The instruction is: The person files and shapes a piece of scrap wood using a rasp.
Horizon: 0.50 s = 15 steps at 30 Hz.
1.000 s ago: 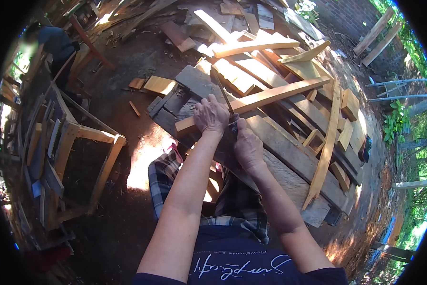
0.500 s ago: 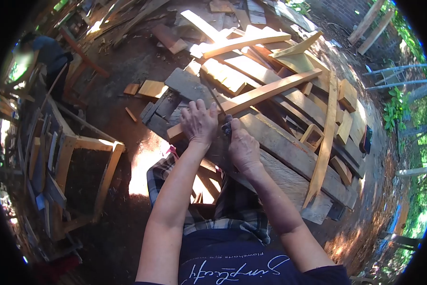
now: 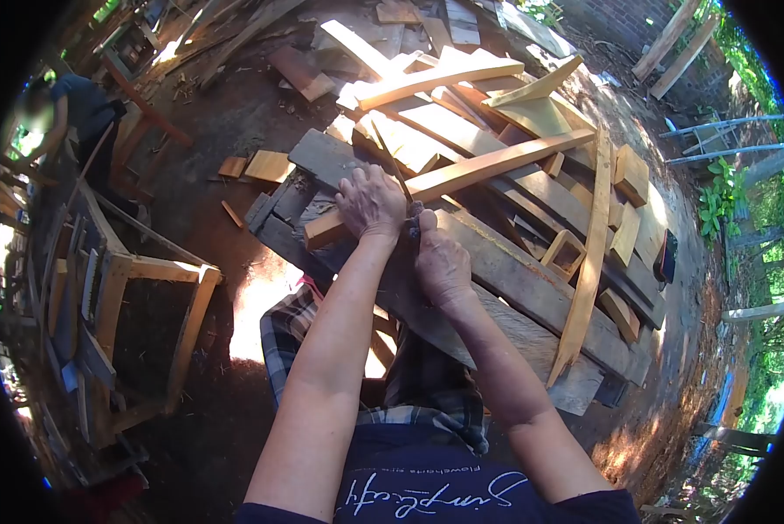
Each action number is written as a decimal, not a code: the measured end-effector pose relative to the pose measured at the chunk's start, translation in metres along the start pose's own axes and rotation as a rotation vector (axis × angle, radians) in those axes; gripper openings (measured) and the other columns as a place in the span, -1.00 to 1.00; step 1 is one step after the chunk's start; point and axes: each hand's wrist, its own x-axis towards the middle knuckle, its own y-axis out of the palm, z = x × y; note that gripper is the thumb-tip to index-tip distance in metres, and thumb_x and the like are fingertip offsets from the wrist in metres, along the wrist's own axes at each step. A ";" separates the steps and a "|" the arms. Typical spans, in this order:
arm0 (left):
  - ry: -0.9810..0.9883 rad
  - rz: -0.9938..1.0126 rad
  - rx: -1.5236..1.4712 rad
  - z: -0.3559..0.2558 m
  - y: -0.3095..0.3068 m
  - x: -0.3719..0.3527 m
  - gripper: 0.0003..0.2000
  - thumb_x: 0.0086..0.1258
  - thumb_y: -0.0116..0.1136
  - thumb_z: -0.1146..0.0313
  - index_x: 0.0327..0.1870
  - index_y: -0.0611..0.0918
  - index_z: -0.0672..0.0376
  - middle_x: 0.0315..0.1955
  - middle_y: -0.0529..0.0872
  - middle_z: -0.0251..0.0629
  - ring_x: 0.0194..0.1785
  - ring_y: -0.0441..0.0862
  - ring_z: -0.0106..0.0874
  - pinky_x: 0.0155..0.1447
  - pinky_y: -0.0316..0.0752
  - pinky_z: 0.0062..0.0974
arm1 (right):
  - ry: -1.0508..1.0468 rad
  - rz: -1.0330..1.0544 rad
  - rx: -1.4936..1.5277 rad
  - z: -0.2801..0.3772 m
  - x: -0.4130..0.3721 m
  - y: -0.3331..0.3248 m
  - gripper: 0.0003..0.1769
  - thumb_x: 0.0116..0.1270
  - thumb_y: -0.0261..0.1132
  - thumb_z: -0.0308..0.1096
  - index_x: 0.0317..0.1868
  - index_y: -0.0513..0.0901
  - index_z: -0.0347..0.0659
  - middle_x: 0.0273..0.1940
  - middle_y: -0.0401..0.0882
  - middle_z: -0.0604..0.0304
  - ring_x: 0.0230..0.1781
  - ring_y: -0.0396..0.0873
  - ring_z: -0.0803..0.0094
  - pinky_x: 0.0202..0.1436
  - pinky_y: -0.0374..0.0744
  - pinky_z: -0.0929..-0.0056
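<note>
On plank pile (image 3: 532, 288) | left hand (image 3: 370, 203) clamps pale batten (image 3: 497, 162) | right hand (image 3: 442, 262) grips thin saw (image 3: 390, 157)

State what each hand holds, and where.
The left hand clasps the pale wooden strip near its lower end; right hand grips a thin-bladed tool by its handle.

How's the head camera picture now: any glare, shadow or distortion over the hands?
Head view: fisheye, black round border, edges bent; sun blows out the pale planks and a ground patch; left hand on the batten and right hand gripping the saw are lit, sharp.
</note>
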 end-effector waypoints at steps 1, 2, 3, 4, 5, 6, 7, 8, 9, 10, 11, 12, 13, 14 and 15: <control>-0.010 -0.025 0.016 0.000 0.001 -0.002 -0.79 0.35 -0.02 0.17 -0.22 0.60 0.04 -0.17 0.63 -0.18 -0.01 0.53 -0.11 0.09 0.40 -0.11 | 0.007 0.009 -0.003 -0.003 -0.008 -0.003 -0.82 0.34 0.01 -0.44 -0.06 0.30 -0.13 -0.35 0.60 -0.16 -0.34 0.63 -0.17 -0.28 0.58 -0.09; -0.011 -0.017 0.015 0.000 0.004 -0.002 -0.79 0.35 -0.02 0.17 -0.22 0.60 0.04 -0.17 0.63 -0.18 -0.01 0.53 -0.11 0.09 0.40 -0.11 | 0.016 0.024 0.003 -0.004 -0.021 -0.009 -0.82 0.35 0.00 -0.44 -0.05 0.30 -0.13 -0.34 0.60 -0.16 -0.35 0.63 -0.17 -0.29 0.58 -0.09; -0.021 -0.040 0.006 0.000 0.006 -0.002 -0.79 0.34 -0.02 0.18 -0.23 0.61 0.05 -0.17 0.63 -0.19 -0.01 0.54 -0.11 0.09 0.40 -0.11 | 0.023 0.037 0.008 -0.005 -0.034 -0.014 -0.82 0.35 0.00 -0.45 -0.05 0.30 -0.14 -0.33 0.60 -0.16 -0.35 0.63 -0.17 -0.29 0.57 -0.09; -0.033 -0.065 -0.003 0.000 0.008 0.000 -0.79 0.33 -0.02 0.18 -0.23 0.61 0.05 -0.16 0.63 -0.19 -0.01 0.54 -0.11 0.09 0.40 -0.12 | 0.021 0.040 0.003 -0.009 -0.046 -0.017 -0.82 0.35 0.00 -0.45 -0.05 0.30 -0.14 -0.33 0.60 -0.16 -0.35 0.63 -0.17 -0.29 0.57 -0.09; -0.040 -0.064 -0.004 0.000 0.006 0.001 -0.79 0.33 -0.02 0.18 -0.23 0.61 0.05 -0.16 0.63 -0.19 -0.01 0.54 -0.11 0.09 0.40 -0.12 | -0.002 0.022 0.027 -0.013 -0.059 -0.019 -0.82 0.35 0.00 -0.44 -0.05 0.30 -0.14 -0.33 0.59 -0.15 -0.36 0.62 -0.16 -0.30 0.56 -0.09; -0.020 -0.052 0.003 0.000 0.005 0.001 -0.79 0.33 -0.02 0.19 -0.23 0.61 0.06 -0.16 0.63 -0.19 -0.01 0.54 -0.11 0.09 0.40 -0.12 | -0.021 0.008 0.052 -0.015 -0.066 -0.019 -0.82 0.35 0.00 -0.44 -0.05 0.30 -0.15 -0.33 0.58 -0.14 -0.36 0.62 -0.15 -0.31 0.56 -0.08; 0.003 -0.034 0.013 0.000 0.004 -0.002 -0.79 0.32 -0.02 0.19 -0.23 0.61 0.06 -0.15 0.63 -0.20 -0.01 0.54 -0.11 0.09 0.40 -0.12 | -0.015 0.017 0.054 -0.016 -0.064 -0.017 -0.82 0.35 0.00 -0.44 -0.05 0.30 -0.15 -0.33 0.58 -0.14 -0.36 0.62 -0.15 -0.31 0.56 -0.08; 0.005 -0.021 0.018 0.001 0.003 -0.004 -0.79 0.32 -0.02 0.19 -0.23 0.61 0.06 -0.15 0.63 -0.20 -0.01 0.54 -0.11 0.09 0.40 -0.12 | 0.025 0.011 0.015 -0.016 -0.060 -0.016 -0.82 0.36 0.01 -0.43 -0.05 0.31 -0.16 -0.33 0.57 -0.13 -0.37 0.61 -0.14 -0.31 0.55 -0.08; 0.017 -0.012 0.046 0.000 0.000 -0.002 -0.77 0.32 -0.02 0.19 -0.20 0.61 0.08 -0.14 0.63 -0.20 0.00 0.54 -0.14 0.09 0.40 -0.14 | 0.062 -0.001 -0.024 -0.016 -0.057 -0.015 -0.82 0.36 0.01 -0.43 -0.05 0.31 -0.16 -0.33 0.57 -0.11 -0.38 0.61 -0.12 -0.32 0.55 -0.07; 0.031 -0.006 0.072 -0.002 -0.001 -0.001 -0.76 0.31 -0.03 0.19 -0.18 0.61 0.10 -0.12 0.63 -0.20 0.00 0.54 -0.16 0.09 0.39 -0.16 | 0.068 0.000 -0.022 -0.017 -0.057 -0.013 -0.82 0.36 0.01 -0.43 -0.05 0.31 -0.16 -0.33 0.57 -0.11 -0.38 0.61 -0.12 -0.32 0.55 -0.07; 0.036 -0.005 0.070 -0.002 -0.001 -0.001 -0.76 0.31 -0.03 0.19 -0.18 0.61 0.10 -0.12 0.63 -0.20 0.00 0.54 -0.16 0.09 0.39 -0.16 | 0.051 0.004 -0.019 -0.020 -0.056 -0.011 -0.82 0.36 0.02 -0.43 -0.04 0.31 -0.16 -0.34 0.56 -0.11 -0.38 0.61 -0.11 -0.32 0.54 -0.06; 0.023 0.000 0.081 -0.002 -0.002 -0.001 -0.75 0.31 -0.02 0.19 -0.17 0.61 0.10 -0.12 0.64 -0.20 0.00 0.54 -0.16 0.10 0.39 -0.16 | 0.032 0.008 -0.016 -0.021 -0.057 -0.011 -0.81 0.36 0.02 -0.43 -0.03 0.32 -0.16 -0.35 0.55 -0.10 -0.38 0.61 -0.11 -0.32 0.54 -0.06; 0.009 0.004 0.093 -0.003 -0.002 0.000 -0.75 0.30 -0.02 0.19 -0.16 0.61 0.10 -0.11 0.64 -0.20 0.01 0.54 -0.17 0.10 0.39 -0.15 | 0.033 0.005 -0.015 -0.023 -0.059 -0.013 -0.81 0.36 0.02 -0.43 -0.03 0.32 -0.16 -0.35 0.55 -0.10 -0.38 0.61 -0.11 -0.32 0.54 -0.06; 0.012 0.002 0.094 -0.003 0.000 0.000 -0.75 0.30 -0.02 0.19 -0.16 0.61 0.10 -0.11 0.64 -0.20 0.01 0.54 -0.17 0.10 0.39 -0.15 | 0.014 0.006 0.016 -0.025 -0.063 -0.015 -0.78 0.35 0.04 -0.43 -0.01 0.33 -0.14 -0.35 0.55 -0.10 -0.36 0.60 -0.13 -0.30 0.53 -0.08; 0.004 0.001 0.093 -0.003 0.002 0.001 -0.74 0.29 -0.01 0.18 -0.15 0.61 0.10 -0.12 0.64 -0.20 0.01 0.54 -0.17 0.11 0.39 -0.15 | -0.007 0.006 0.047 -0.025 -0.064 -0.017 -0.75 0.33 0.06 -0.43 0.01 0.34 -0.11 -0.35 0.56 -0.09 -0.34 0.59 -0.15 -0.29 0.51 -0.10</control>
